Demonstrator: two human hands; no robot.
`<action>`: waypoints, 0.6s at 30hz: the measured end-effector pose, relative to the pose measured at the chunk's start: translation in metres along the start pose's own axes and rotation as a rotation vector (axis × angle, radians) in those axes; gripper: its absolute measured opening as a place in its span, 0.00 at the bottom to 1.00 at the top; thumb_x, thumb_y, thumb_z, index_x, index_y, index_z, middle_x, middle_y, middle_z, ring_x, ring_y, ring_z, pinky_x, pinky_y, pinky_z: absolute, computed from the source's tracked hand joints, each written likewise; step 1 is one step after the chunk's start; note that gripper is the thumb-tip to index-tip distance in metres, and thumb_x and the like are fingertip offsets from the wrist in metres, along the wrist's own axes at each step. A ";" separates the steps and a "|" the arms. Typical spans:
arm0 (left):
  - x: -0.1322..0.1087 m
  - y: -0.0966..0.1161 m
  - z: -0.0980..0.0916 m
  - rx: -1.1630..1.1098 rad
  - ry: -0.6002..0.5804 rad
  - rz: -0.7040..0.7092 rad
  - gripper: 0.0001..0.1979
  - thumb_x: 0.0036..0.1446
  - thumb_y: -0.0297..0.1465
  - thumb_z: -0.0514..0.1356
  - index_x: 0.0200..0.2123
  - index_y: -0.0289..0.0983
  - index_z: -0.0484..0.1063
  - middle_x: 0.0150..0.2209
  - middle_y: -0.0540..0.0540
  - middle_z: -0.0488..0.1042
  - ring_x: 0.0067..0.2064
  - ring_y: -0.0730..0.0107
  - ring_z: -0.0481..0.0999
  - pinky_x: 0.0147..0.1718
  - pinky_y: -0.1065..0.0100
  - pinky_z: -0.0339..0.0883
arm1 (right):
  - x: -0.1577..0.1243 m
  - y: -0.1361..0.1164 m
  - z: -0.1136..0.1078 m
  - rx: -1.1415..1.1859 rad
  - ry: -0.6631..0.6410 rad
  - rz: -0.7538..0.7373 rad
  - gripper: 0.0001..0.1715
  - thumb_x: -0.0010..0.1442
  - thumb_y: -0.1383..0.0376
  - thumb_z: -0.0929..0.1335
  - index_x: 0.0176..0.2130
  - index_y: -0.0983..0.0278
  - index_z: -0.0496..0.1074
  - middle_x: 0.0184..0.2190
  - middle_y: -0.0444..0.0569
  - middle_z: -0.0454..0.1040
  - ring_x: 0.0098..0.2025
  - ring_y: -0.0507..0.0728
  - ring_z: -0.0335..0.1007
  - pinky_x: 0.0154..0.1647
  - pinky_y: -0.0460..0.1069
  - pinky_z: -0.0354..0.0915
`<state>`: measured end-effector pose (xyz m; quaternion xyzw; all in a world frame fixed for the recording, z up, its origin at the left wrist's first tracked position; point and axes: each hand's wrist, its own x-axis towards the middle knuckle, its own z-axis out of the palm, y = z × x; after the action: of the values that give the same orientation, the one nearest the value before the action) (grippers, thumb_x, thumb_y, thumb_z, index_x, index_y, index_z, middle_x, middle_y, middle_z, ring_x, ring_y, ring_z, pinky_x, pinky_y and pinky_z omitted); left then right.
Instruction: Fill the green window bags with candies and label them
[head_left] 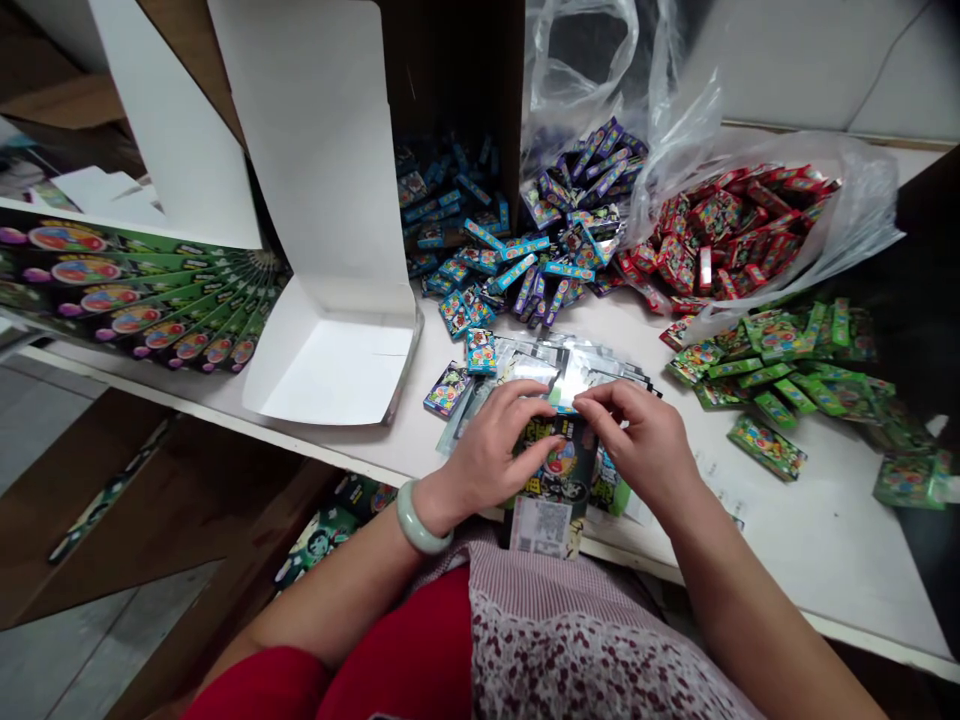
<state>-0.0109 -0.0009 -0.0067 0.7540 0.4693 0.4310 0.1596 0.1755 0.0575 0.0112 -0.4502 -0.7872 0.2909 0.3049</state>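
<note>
At the table's front edge, a black printed packet [559, 478] with coloured lettering hangs slightly over the edge, a pale code label on its lower end. My left hand [499, 445], with a pale bangle at the wrist, curls round the packet's left side, thumb on its face. At the packet's top edge, the fingertips of my right hand [637, 430] are pinched together; a small blue strip shows between the hands. Beneath and behind lie clear plastic sleeves [600, 362]. Beside my left hand are a purple small box [448, 388] and a blue small box [481, 352].
An open white carton [330, 365] stands left, beside a fanned row of green printed boxes [142, 290]. Blue boxes [454, 205], purple boxes [592, 165], bagged red boxes [720, 225] and green boxes [795, 360] are heaped from back centre to right. Clear plastic bags [847, 215] spread around some.
</note>
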 end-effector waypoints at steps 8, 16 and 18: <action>0.002 -0.001 0.004 -0.018 -0.005 0.000 0.13 0.58 0.26 0.61 0.46 0.38 0.65 0.50 0.38 0.67 0.54 0.55 0.68 0.51 0.50 0.67 | 0.000 0.000 0.002 0.044 -0.020 0.036 0.09 0.62 0.60 0.67 0.33 0.61 0.74 0.29 0.46 0.75 0.30 0.53 0.69 0.31 0.49 0.63; 0.002 -0.004 0.005 -0.097 -0.025 -0.015 0.13 0.58 0.26 0.60 0.46 0.40 0.65 0.50 0.40 0.66 0.54 0.56 0.68 0.51 0.50 0.65 | 0.001 0.001 0.003 0.038 -0.016 0.052 0.10 0.62 0.60 0.66 0.33 0.61 0.74 0.29 0.47 0.75 0.28 0.53 0.68 0.30 0.49 0.63; 0.003 -0.002 0.005 -0.146 -0.032 -0.055 0.12 0.57 0.26 0.60 0.44 0.40 0.64 0.50 0.40 0.66 0.54 0.56 0.67 0.52 0.51 0.64 | 0.002 0.000 0.003 0.045 -0.022 0.063 0.09 0.61 0.59 0.67 0.33 0.61 0.74 0.29 0.47 0.75 0.28 0.53 0.68 0.30 0.49 0.63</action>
<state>-0.0075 0.0038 -0.0094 0.7340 0.4547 0.4472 0.2334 0.1729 0.0584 0.0096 -0.4647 -0.7690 0.3230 0.2971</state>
